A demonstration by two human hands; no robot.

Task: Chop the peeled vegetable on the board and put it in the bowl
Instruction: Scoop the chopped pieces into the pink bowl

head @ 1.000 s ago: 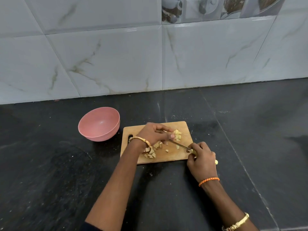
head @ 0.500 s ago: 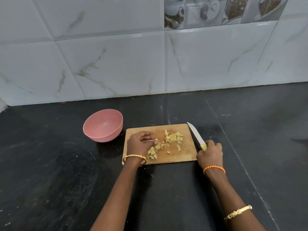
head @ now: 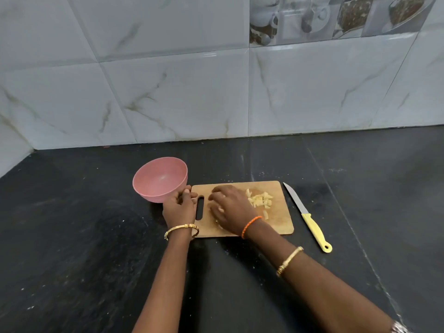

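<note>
A wooden chopping board (head: 278, 224) lies on the black counter with pale yellow chopped vegetable pieces (head: 260, 200) in a small heap near its right half. My right hand (head: 229, 209) rests on the board's left half with its fingers curled round more of the pieces, which mostly hides them. A pink bowl (head: 159, 179) is tilted at the board's left edge, its opening facing me and nothing in it. My left hand (head: 179, 209) grips the bowl's near rim beside the board's handle slot.
A knife (head: 306, 216) with a yellow handle lies on the black counter (head: 96, 260) just right of the board, blade pointing away. A marble-tiled wall (head: 192, 92) closes the back and the left corner.
My right hand set the knife down to the right of the board and moved onto the pieces at the board's left. My left hand left the board and took hold of the bowl, tilting it.
</note>
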